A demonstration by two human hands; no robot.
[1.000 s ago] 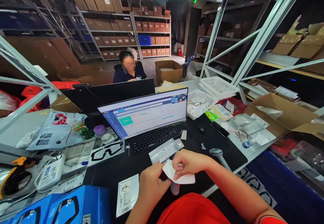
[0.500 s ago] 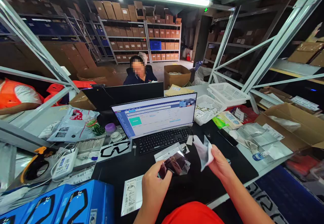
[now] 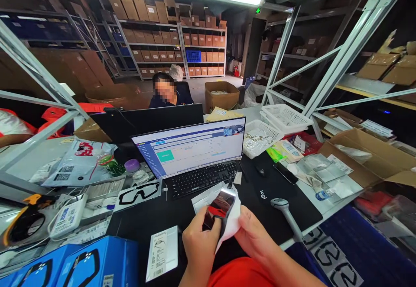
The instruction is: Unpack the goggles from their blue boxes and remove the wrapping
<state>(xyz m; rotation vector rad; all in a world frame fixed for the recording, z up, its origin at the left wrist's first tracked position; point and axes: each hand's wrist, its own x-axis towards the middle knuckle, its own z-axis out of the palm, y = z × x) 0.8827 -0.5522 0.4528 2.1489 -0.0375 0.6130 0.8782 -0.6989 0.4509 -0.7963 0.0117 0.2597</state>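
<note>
My left hand [image 3: 199, 240] is closed around a dark, shiny lens [image 3: 224, 201] with reddish reflections. Held in my right hand [image 3: 255, 230], a white cloth-like piece [image 3: 233, 223] stands against the lens's right side. Whether it is a flat cloth or a pouch, I cannot tell. Both hands are close together over the black desk mat [image 3: 156, 217]. Just behind the lens lies a whitish packet [image 3: 199, 201], partly covered. To the left of my left hand is a printed card packet [image 3: 162, 252] with a picture on it.
A keyboard [image 3: 201, 179] and monitor [image 3: 191, 148] stand ahead. Right are a mouse [image 3: 260, 171], phone [image 3: 286, 173], barcode scanner [image 3: 282, 211] and white baskets [image 3: 286, 118]. Blue boxes [image 3: 97, 261] fill the near left. A co-worker [image 3: 170, 94] sits behind the monitors.
My right hand has brought the white piece left and down against the lens. The lens is now tilted more upright. The view has shifted, and the barcode scanner now shows.
</note>
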